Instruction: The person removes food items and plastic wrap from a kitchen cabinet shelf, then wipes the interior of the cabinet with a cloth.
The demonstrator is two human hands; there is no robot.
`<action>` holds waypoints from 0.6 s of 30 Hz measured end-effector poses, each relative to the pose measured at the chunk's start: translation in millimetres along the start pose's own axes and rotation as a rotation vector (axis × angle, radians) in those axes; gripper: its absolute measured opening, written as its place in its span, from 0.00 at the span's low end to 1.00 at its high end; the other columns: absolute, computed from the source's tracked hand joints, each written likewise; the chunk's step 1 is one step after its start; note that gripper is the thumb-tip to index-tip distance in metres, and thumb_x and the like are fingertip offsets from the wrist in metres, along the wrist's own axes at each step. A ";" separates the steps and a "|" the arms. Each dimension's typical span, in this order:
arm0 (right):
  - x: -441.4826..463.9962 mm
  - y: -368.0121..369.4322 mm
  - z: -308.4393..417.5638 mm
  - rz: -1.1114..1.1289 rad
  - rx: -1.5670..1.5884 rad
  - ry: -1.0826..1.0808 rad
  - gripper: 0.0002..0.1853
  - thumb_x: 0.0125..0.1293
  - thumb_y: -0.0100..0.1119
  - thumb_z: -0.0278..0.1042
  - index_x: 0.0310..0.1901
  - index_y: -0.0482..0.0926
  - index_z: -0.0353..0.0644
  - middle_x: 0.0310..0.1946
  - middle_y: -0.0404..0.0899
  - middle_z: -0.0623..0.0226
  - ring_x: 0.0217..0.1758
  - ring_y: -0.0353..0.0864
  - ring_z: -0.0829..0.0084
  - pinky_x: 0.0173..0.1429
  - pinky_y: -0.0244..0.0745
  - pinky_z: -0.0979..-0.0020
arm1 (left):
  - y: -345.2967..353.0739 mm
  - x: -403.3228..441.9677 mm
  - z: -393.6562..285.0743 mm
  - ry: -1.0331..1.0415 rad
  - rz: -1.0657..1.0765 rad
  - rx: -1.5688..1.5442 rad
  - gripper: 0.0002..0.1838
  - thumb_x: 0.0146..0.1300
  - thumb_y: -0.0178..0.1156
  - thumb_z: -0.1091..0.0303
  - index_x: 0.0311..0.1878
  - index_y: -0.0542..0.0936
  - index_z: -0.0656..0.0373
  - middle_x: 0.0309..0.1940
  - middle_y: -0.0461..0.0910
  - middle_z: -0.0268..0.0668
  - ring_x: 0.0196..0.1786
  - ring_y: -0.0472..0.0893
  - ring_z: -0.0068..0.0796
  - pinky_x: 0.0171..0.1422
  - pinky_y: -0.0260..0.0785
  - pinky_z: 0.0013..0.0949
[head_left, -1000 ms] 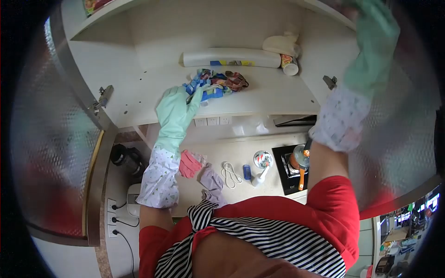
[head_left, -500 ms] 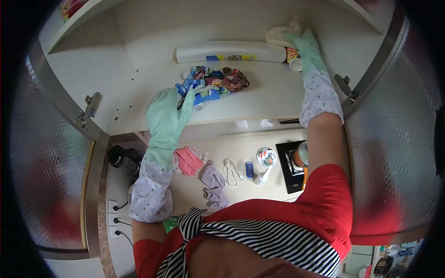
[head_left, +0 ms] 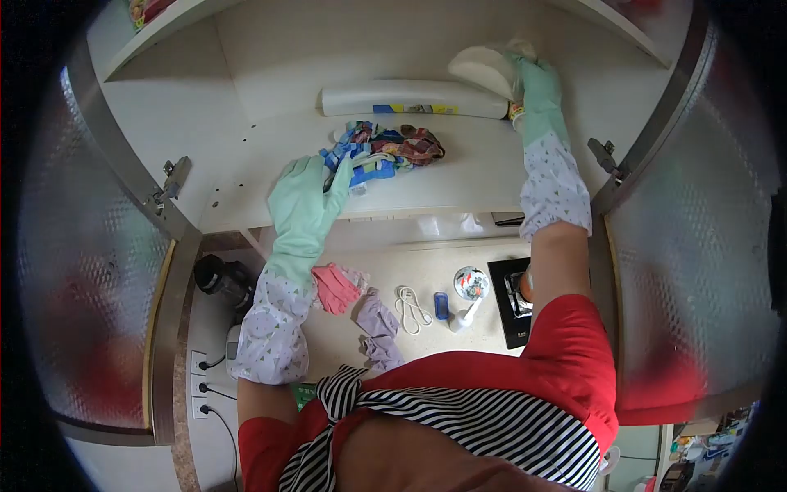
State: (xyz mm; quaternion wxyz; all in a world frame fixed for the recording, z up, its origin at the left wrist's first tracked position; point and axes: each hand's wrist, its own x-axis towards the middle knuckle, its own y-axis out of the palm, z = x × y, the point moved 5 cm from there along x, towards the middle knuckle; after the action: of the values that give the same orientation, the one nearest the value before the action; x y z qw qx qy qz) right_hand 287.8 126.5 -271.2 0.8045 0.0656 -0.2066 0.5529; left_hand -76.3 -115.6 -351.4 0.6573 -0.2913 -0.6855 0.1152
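My left hand (head_left: pixel 303 205), in a pale green rubber glove with a patterned cuff, rests at the shelf's front edge with thumb and fingers apart, beside a bundle of colorful cloth (head_left: pixel 385 152). In the same kind of glove, my right hand (head_left: pixel 537 86) reaches to the back right of the cabinet, its fingers closed on a pale bag (head_left: pixel 485 69). Behind the cloth lies a long white roll (head_left: pixel 414 98) with a blue and yellow label. A patterned paper cup (head_left: pixel 516 113) is partly hidden by my right wrist.
Open glass doors (head_left: pixel 98 271) flank the cabinet shelf (head_left: pixel 475 176). On the counter below are pink gloves (head_left: pixel 334 289), a lilac cloth (head_left: pixel 378 328), a white cord (head_left: pixel 412 310), a blue item (head_left: pixel 442 306), a round container (head_left: pixel 471 283) and a stove (head_left: pixel 510 316).
My right hand has come from the upper right into the cabinet and taken hold of the pale bag, which has shifted left and tilted. My left hand stays near the cloth.
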 end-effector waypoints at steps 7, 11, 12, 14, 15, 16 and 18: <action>-55.0 -1.4 23.6 0.177 0.952 0.247 0.15 0.74 0.61 0.35 0.54 0.84 0.35 0.51 0.86 0.56 0.48 0.86 0.61 0.46 0.83 0.62 | -1.2 -3.0 1.4 -0.013 -0.018 0.023 0.17 0.69 0.66 0.55 0.34 0.81 0.62 0.31 0.82 0.45 0.37 0.82 0.49 0.43 0.74 0.47; -72.0 -1.4 58.9 0.313 1.157 0.238 0.15 0.73 0.62 0.35 0.54 0.84 0.35 0.51 0.86 0.57 0.49 0.87 0.62 0.48 0.83 0.63 | -3.4 -4.0 0.1 -0.006 -0.038 0.008 0.18 0.68 0.67 0.54 0.34 0.81 0.61 0.31 0.82 0.45 0.36 0.82 0.49 0.42 0.74 0.47; -75.9 -3.7 66.5 0.329 1.171 0.213 0.15 0.73 0.62 0.35 0.54 0.83 0.35 0.50 0.86 0.57 0.49 0.87 0.62 0.48 0.83 0.63 | -2.5 -4.8 1.3 -0.007 -0.049 0.003 0.18 0.68 0.67 0.54 0.33 0.81 0.61 0.30 0.82 0.45 0.35 0.82 0.49 0.42 0.74 0.47; -82.1 -11.8 79.7 0.350 1.173 0.164 0.15 0.72 0.62 0.34 0.55 0.83 0.35 0.50 0.86 0.58 0.49 0.87 0.63 0.49 0.83 0.63 | -1.7 -6.3 3.3 -0.004 -0.069 -0.004 0.18 0.68 0.67 0.54 0.33 0.81 0.61 0.30 0.82 0.45 0.35 0.82 0.50 0.41 0.75 0.47; -86.1 -17.0 86.1 0.356 1.169 0.136 0.15 0.72 0.62 0.34 0.55 0.83 0.35 0.50 0.86 0.58 0.49 0.87 0.63 0.49 0.84 0.63 | -1.1 -6.5 4.4 -0.008 -0.062 -0.004 0.18 0.68 0.67 0.54 0.32 0.81 0.61 0.29 0.81 0.45 0.34 0.82 0.50 0.41 0.74 0.48; -90.5 -22.9 91.5 0.360 1.159 0.112 0.15 0.72 0.62 0.34 0.55 0.83 0.35 0.50 0.86 0.59 0.49 0.87 0.63 0.49 0.84 0.63 | -0.5 -6.4 4.8 -0.013 -0.055 -0.004 0.18 0.68 0.67 0.54 0.31 0.81 0.61 0.29 0.81 0.45 0.34 0.82 0.50 0.41 0.74 0.48; -103.1 -35.4 97.3 0.360 1.122 0.064 0.15 0.71 0.63 0.34 0.55 0.82 0.35 0.50 0.86 0.59 0.49 0.87 0.64 0.50 0.84 0.63 | -2.3 -6.5 3.7 -0.006 -0.077 0.004 0.19 0.68 0.67 0.54 0.31 0.81 0.61 0.28 0.81 0.44 0.33 0.82 0.50 0.41 0.74 0.48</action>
State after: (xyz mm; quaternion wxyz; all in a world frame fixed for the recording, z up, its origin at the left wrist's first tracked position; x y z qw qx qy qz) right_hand 263.7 -8.4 -220.5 0.5460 0.4284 0.1339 0.7074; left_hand -80.7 -120.2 -356.0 0.6596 -0.2630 -0.6981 0.0920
